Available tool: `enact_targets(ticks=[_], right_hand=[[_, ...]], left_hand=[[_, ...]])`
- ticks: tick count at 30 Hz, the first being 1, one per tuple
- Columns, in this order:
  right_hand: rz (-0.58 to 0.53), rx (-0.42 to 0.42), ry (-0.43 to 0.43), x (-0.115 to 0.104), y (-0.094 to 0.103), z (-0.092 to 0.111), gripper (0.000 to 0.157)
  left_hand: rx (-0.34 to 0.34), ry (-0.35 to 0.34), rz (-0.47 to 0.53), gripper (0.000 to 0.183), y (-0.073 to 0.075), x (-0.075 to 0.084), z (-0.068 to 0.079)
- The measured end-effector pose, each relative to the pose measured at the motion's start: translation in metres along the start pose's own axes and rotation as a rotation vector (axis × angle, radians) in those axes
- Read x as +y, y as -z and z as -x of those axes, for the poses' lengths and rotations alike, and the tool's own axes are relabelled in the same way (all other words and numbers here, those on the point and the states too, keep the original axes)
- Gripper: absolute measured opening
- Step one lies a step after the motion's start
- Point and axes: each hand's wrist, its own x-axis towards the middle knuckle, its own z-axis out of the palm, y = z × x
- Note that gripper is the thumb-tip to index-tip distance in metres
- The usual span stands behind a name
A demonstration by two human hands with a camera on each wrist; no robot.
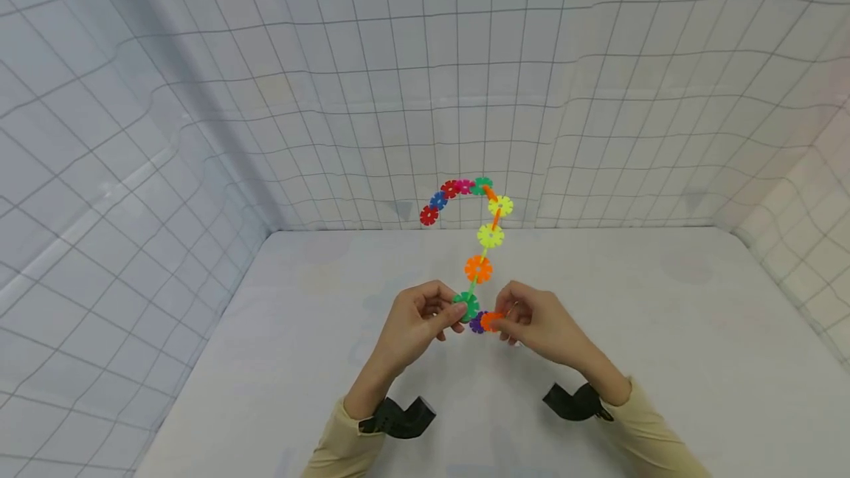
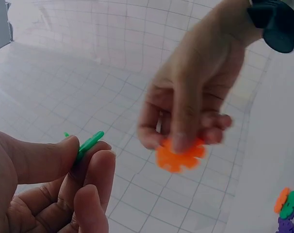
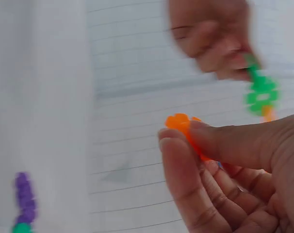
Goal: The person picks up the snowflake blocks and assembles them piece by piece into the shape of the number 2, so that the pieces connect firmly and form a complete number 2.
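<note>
In the head view a long chain of linked, notched plastic discs, with an orange disc (image 1: 478, 269) and a yellow disc (image 1: 491, 235) in it, curves away beyond the hands. My left hand (image 1: 421, 319) pinches the green disc (image 1: 468, 304) at its near end between thumb and index finger. Across from it, my right hand (image 1: 536, 321) pinches a loose orange disc (image 2: 178, 158) by its edge, apart from the green one in the left wrist view. A purple disc (image 1: 477, 324) shows between the hands, partly hidden behind the orange disc.
At the lower right of the left wrist view lie several discs, among them a green disc (image 2: 289, 205) and a purple disc (image 2: 286, 225). A white tabletop (image 1: 299, 360) spreads under the hands. Pale, grid-lined sheeting (image 1: 398, 116) rises behind and at both sides.
</note>
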Motion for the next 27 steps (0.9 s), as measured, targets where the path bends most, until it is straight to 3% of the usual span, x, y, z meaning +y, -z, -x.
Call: enact_targets(ticks=[4,9,19,21,25,27], right_hand=[[-0.106,0.112,0.063,-0.026,0.012,0.003,0.02],[-0.061,0.171,0.156,-0.04,0.014,0.008,0.019],[0.116,0.264,0.362,-0.041,0.011,0.011,0.025],[0.122,0.273,0.4,-0.042,0.011,0.011,0.025],[0.095,0.28,0.501,-0.041,0.009,0.011,0.007],[0.082,0.282,0.557,-0.04,0.008,0.01,0.009]], left_hand=[[-0.005,-0.002,-0.01,0.012,0.0,0.0,0.001],[-0.018,-0.016,-0.004,0.013,0.0,0.0,0.001],[-0.059,-0.036,0.003,0.011,0.001,0.003,0.004],[-0.066,-0.036,0.003,0.011,0.0,0.004,0.004],[-0.08,-0.034,-0.003,0.01,0.0,0.004,0.005],[-0.091,-0.032,-0.004,0.01,0.0,0.005,0.005]])
